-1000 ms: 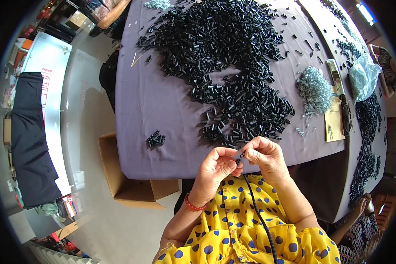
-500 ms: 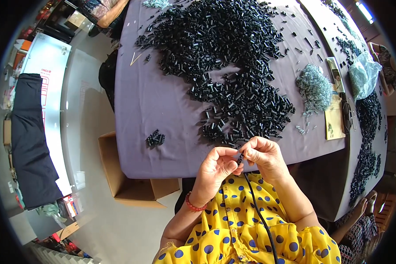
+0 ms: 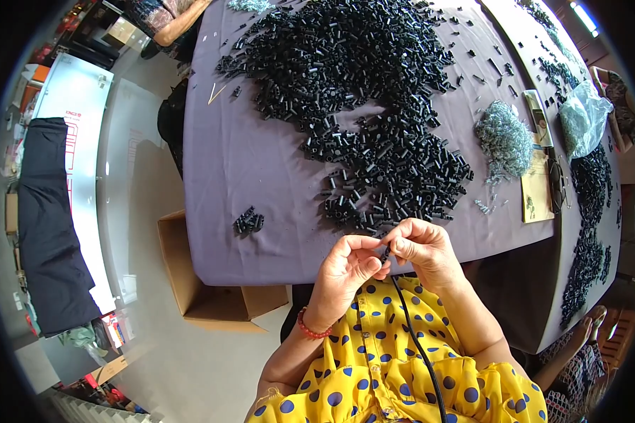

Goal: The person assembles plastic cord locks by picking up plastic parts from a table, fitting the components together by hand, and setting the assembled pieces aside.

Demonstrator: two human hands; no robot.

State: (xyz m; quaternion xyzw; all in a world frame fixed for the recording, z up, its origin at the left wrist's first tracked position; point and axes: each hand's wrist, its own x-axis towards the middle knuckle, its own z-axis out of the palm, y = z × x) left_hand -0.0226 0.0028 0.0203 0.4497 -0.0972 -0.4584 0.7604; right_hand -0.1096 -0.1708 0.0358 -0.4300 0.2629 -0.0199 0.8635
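My left hand [image 3: 351, 269] and my right hand [image 3: 423, 252] meet at the table's near edge, thumbs and fingertips pinched together. Between them is a small black piece [image 3: 385, 255], mostly covered by the fingers; its exact kind does not show. My left fingers curl round its lower part while my right thumb and forefinger press at its upper end. Just beyond my hands spreads a large heap of short black tubular pieces [image 3: 395, 169]. A small separate cluster of black pieces [image 3: 249, 221] lies to the left on the purple cloth [image 3: 226, 155].
At right are a pile of small clear pieces [image 3: 504, 141], a yellow booklet [image 3: 537, 190], glasses [image 3: 557, 187] and a clear plastic bag [image 3: 585, 120]. An open cardboard box [image 3: 222, 310] stands below the table's left corner. Other people's arms [image 3: 183, 25] show at the table's edges.
My hands stay nearly in place, with only a slight shift of the fingers around the black piece. The heaps on the table look the same.
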